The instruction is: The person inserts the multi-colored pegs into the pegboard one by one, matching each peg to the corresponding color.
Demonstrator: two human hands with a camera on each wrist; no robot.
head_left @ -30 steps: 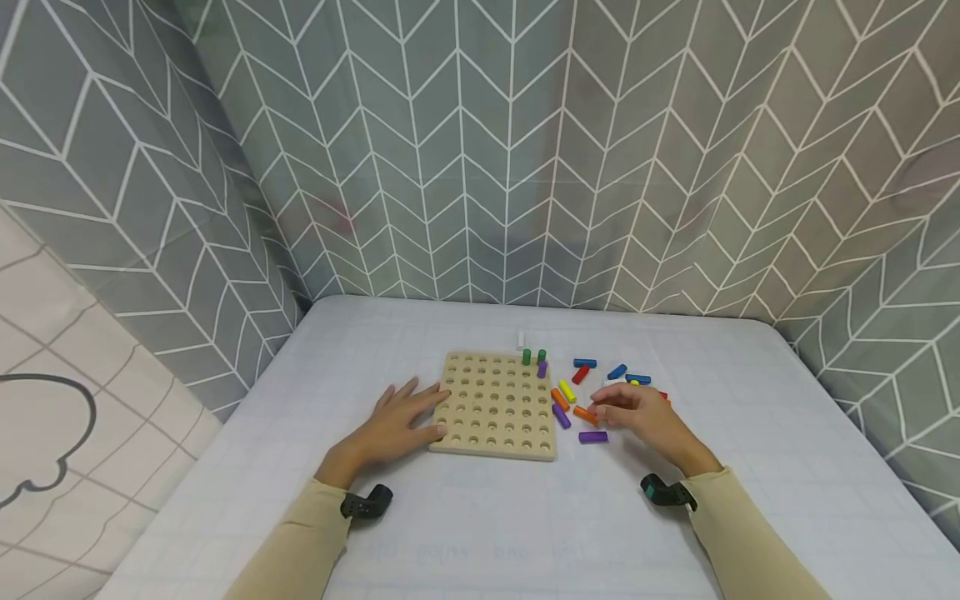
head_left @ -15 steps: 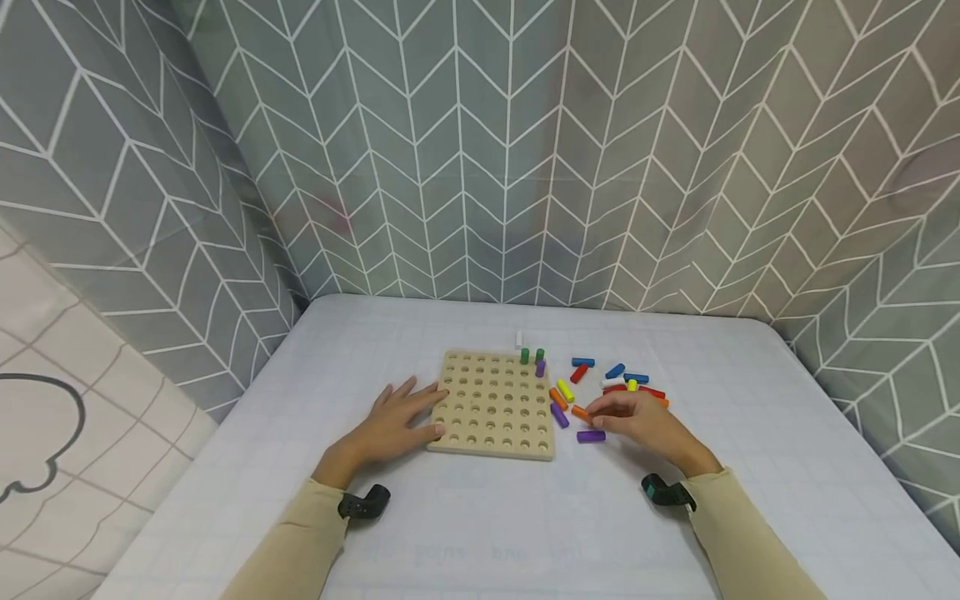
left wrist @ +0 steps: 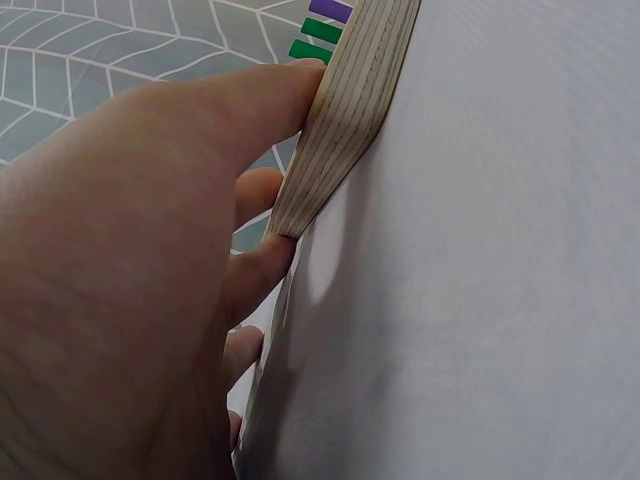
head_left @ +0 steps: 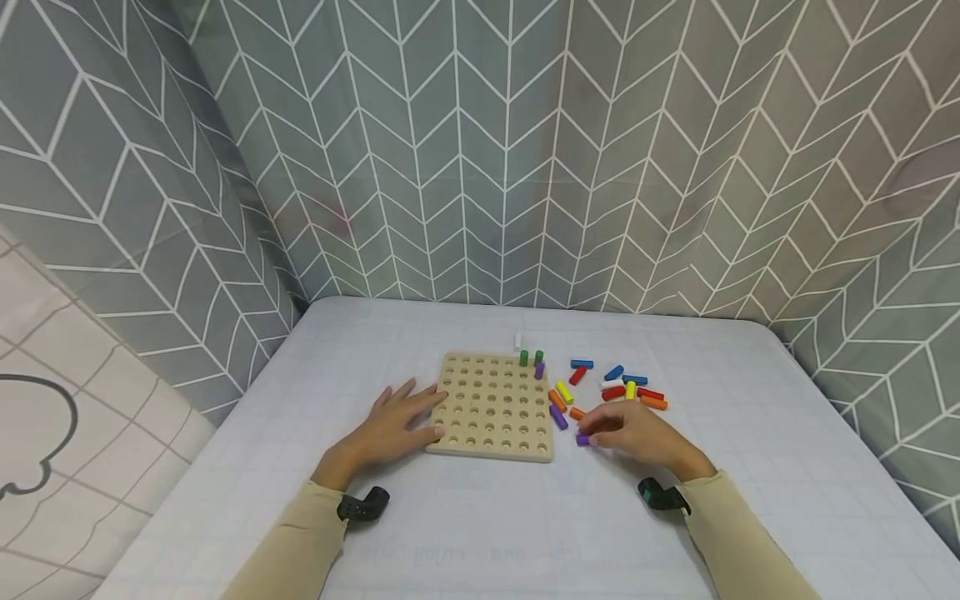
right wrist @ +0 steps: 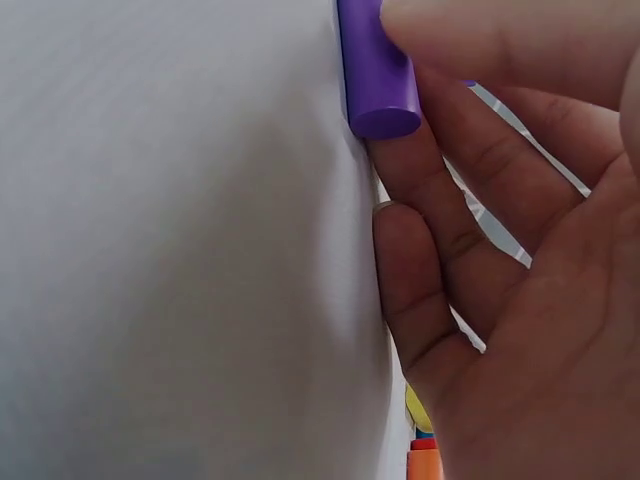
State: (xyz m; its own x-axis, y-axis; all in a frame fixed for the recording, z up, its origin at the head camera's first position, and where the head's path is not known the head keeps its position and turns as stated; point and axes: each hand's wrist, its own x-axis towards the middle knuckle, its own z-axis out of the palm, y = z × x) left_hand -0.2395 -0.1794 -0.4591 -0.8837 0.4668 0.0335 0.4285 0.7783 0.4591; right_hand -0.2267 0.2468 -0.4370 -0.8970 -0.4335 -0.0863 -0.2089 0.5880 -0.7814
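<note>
Nearer the person than in the earlier frames, the right hand has moved off the orange peg and onto a purple peg. At far left, the left hand lies spread and relaxed, its fingers and thumb touching the left side of the wooden pegboard, seemingly to steady it. Two green pegs stand at the far right corner, an upright purple peg just in front. Right of the board, a yellow peg lies loose; next comes the purple peg pinched between right thumb and fingers, then a scatter of mixed pegs, including a blue peg. Picking up a peg looks like the step in hand; the next move calls for a secure pinch, then a lift clear of its neighbours. Thumb and fingers hide much of the pinched peg, the right wrist view cuts off its far end, and whether it has left the tabletop cannot be told.
</note>
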